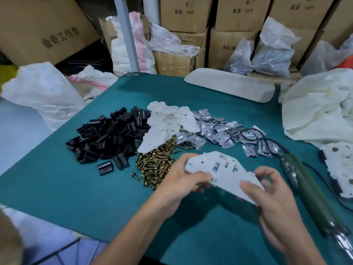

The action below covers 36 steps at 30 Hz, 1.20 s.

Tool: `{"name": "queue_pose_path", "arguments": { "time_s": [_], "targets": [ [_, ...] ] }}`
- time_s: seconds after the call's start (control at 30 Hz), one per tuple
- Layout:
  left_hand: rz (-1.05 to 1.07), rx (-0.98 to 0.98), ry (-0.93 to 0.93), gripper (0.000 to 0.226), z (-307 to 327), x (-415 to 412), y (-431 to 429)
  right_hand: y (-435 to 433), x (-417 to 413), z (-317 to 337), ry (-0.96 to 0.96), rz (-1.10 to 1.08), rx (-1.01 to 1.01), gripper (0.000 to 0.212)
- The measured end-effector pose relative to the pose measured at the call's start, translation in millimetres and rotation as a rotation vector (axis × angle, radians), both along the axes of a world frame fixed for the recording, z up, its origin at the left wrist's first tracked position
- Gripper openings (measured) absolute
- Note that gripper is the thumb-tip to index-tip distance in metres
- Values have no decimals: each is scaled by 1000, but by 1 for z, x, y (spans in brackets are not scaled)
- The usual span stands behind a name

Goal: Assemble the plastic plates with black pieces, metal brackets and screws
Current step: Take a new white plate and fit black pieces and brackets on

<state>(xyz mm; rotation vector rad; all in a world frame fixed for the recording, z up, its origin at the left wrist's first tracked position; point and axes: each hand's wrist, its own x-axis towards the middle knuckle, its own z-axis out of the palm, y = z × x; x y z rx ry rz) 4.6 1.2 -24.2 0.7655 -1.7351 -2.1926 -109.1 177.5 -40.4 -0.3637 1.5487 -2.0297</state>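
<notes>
The right hand (267,194) pinches the near edge of a white plastic plate (223,169), thumb on top and fingers curled behind. The left hand (181,180) grips the plate's left end. The plate is held above the green table (76,188), just before the screws (156,167). Behind lie black pieces (108,134), more plates (168,123) and metal brackets (215,129).

Bare green mat (66,188) lies open at left; screws (154,167) and screwdriver (305,180) flank the hands.
</notes>
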Motion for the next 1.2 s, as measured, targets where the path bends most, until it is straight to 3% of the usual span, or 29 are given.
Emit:
{"name": "queue_pose_path", "arguments": {
  "time_s": [0.1, 0.17, 0.3, 0.37, 0.47, 0.57, 0.63, 0.7, 1.07, 1.2],
  "targets": [
    [-354, -150, -108, 30, -10, 14, 7, -9, -22, 3, -14, -195, -24, 31],
    [-501, -327, -165, 32, -13, 25, 3, -14, -36, 1, 36, -130, 67, 24],
    [-37, -696, -211, 10, -6, 33, -51, -27, -49, -17, 289, -34, 375, 19],
    [186, -891, -306, 12, 1, 35, -90, -31, -51, -26, 431, -74, 492, 19],
    [350, -1057, -397, 12, 2, 33, -147, -31, -51, -39, 606, -143, 653, 21],
    [349, -1219, -597, 35, -2, 18, -198, -29, -51, -44, 634, -164, 655, 17],
    [236, -1221, -797, 54, -7, 7, -219, -28, -51, -46, 622, -169, 624, 14],
    [172, -1217, -860, 55, -14, -1, -229, -27, -52, -46, 617, -173, 614, 13],
    [230, -1303, -763, 27, 1, -14, -236, -25, -51, -44, 565, -165, 558, 18],
    [418, -1353, -503, 22, 33, -9, -198, -29, -42, -27, 655, -218, 476, 16]
  ]
}}
